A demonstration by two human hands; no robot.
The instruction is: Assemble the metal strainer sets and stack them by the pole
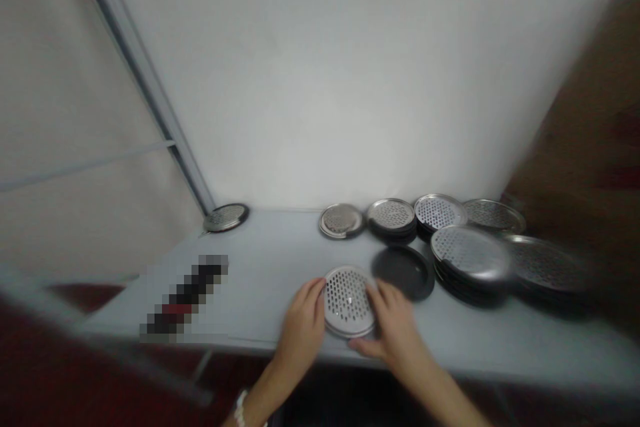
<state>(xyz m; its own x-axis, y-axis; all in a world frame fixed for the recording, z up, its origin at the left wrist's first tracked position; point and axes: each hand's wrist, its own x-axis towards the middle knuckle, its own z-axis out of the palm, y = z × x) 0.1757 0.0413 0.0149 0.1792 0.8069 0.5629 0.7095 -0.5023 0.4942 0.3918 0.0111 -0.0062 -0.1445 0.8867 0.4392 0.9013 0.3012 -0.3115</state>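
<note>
At 10 o'clock on the pale grey counter (270, 260) lies one round perforated steel disc with a dark rim (226, 217). Nearer 6 o'clock, the left hand (303, 327) and right hand (395, 323) hold a second perforated steel disc (349, 301) by its edges, each grip partly open. Toward 2 o'clock sit one round black dish (403, 272) and six perforated discs or stacks (440, 212).

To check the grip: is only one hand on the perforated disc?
No, the left hand and right hand both touch the perforated disc.
</note>
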